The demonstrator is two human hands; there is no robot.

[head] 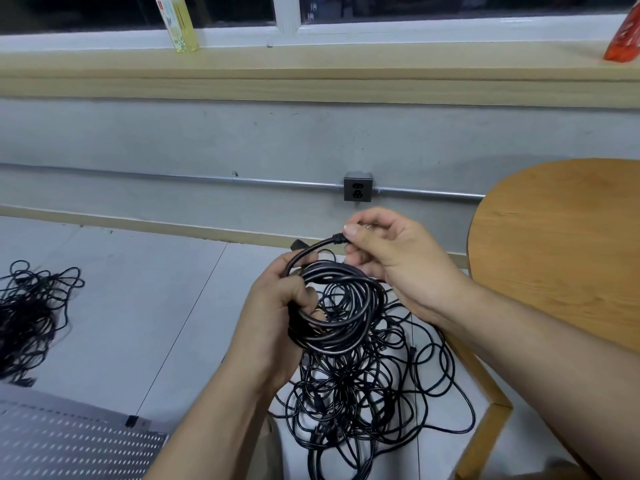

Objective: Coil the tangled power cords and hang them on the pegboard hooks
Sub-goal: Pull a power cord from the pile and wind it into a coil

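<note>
A coiled black power cord hangs in front of me. My left hand grips its loops on the left side. The cord's free end arcs up to my right hand, which pinches the plug end between thumb and fingers. Beneath my hands, a tangled heap of black cords lies on the pale floor. Another tangle of black cords sits on the floor at the far left. A grey perforated pegboard shows at the bottom left corner.
A round wooden table stands to the right, its leg beside the heap. A wall socket on a metal conduit is straight ahead. A yellow bottle and an orange packet stand on the window ledge.
</note>
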